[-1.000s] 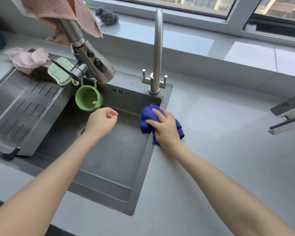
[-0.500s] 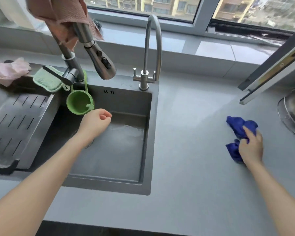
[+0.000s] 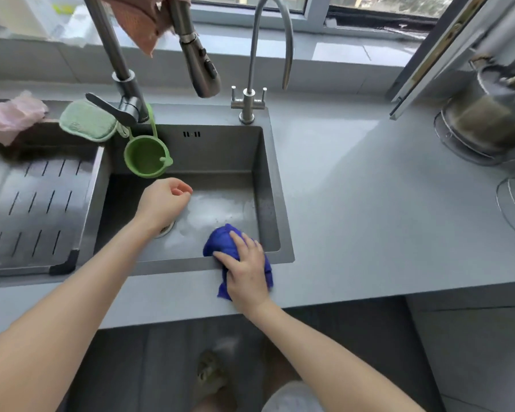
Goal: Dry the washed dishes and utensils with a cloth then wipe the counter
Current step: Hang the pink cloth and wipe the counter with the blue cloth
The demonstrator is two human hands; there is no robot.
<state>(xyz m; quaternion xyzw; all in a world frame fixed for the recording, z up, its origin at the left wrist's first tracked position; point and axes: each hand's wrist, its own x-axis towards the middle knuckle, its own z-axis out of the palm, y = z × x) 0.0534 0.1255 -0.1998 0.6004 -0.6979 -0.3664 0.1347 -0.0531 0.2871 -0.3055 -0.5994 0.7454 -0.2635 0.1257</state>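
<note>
At sink's (image 3: 268, 185) 5 o'clock rim, your right hand (image 3: 246, 275) presses the blue cloth (image 3: 220, 243), fingers (image 3: 239, 239) spread; counter (image 3: 369, 218) runs off toward 3 o'clock, left hand (image 3: 161, 200) farther.

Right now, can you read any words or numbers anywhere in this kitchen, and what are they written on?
No words or numbers can be read here.
On the green sponge: a faint mark near one corner, too blurred to read.
On the window frame: brownish marks along its strip, too blurred to read.
On the sink back wall: the dark marks are slots, not letters.
</note>
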